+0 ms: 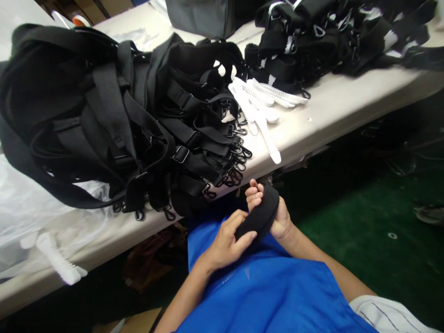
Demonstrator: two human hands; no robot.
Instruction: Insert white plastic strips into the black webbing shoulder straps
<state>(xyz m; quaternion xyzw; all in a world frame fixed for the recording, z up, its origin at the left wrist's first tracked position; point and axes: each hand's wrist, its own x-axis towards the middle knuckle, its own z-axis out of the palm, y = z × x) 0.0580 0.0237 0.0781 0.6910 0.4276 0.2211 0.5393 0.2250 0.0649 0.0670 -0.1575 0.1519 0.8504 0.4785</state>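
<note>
Both my hands hold one black shoulder pad [261,213] in front of my blue shirt, just below the table edge. My left hand [227,240] pinches its lower end between thumb and fingers. My right hand [274,210] wraps round its upper end with fingers curled over the top. A large heap of black straps with metal hooks [138,120] lies on the table right above my hands. Several white ribbed plastic strips [258,104] lie beside that heap.
A beige table [333,106] runs across the view. A second pile of black straps [333,37] sits at its far right, a grey bag [201,16] at the back. One white strip [58,261] and clear plastic lie at the left. Green floor shows at the right.
</note>
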